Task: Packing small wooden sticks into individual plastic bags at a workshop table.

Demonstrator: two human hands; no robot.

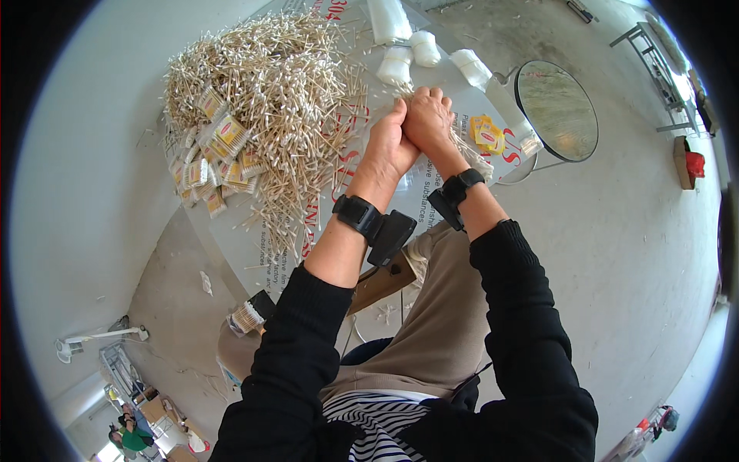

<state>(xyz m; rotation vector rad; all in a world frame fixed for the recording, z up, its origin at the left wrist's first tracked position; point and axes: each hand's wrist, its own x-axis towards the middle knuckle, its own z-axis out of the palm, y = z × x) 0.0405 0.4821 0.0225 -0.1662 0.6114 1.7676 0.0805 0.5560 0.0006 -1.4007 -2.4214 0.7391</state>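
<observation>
Both hands are pressed together over the bench (231, 254): left hand (390, 142) and right hand (428, 119) side by side, clamped around a small bundle of cotton swabs (462, 146) whose ends poke out past the right hand. The big loose heap of swabs (285, 85) sits off to the left of the hands, with filled little packets (219, 142) further left still. Empty clear containers (423, 48) lie just beyond the fingertips. My take: for a neat bundle, tap the ends level and keep the squeeze even, otherwise strays slip out sideways.
</observation>
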